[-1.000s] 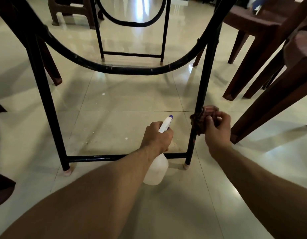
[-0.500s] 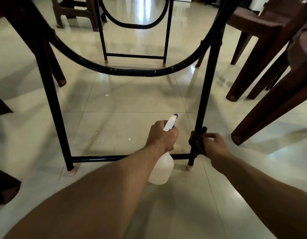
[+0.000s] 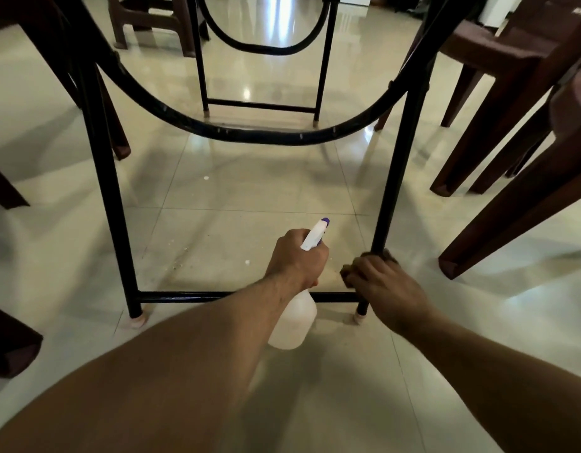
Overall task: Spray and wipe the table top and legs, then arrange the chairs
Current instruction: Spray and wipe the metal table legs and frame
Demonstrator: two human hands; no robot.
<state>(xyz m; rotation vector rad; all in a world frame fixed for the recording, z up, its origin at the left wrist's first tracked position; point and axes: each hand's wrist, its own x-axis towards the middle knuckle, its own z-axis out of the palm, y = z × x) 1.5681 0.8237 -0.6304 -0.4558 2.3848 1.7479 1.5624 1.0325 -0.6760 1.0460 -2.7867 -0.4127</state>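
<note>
Starting at the left edge, met dark brown chair legs (image 3: 8,341), cut off by the frame, on a pale, glossy tiled floor (image 3: 249,197). Just right of them, the left table leg (image 3: 111,191): a thin black metal tube, long axis near upright, top leaning a little to the left, pale cap at the foot on the tile. Low down, a black crossbar (image 3: 184,295), long axis level, running left to right just above the floor to the other leg. Higher up, a curved black brace (image 3: 249,136) sagging between the two legs, flecked with small pale chips.

Gripped the neck of a spray bottle (image 3: 294,325) in the left hand (image 3: 297,259), fingers curled tight round it under the trigger head. Kept the bottle close in front of the crossbar, long axis tilted from the cloudy white body below up and away to the nozzle (image 3: 316,235), white with a purple tip, pointing up and slightly right. Could not tell whether the base touched the floor.

Wrapped the right hand (image 3: 387,289) round a dark brownish cloth (image 3: 347,275), fingers clamped on it against the right table leg (image 3: 399,158), low, just above the joint with the crossbar; cloth mostly hidden under the fingers. Same black tube, long axis steep, top leaning right, pale cap below.

Farthest right, brown chairs (image 3: 498,50), legs slanting down to the tile, near that leg but apart from it.
</note>
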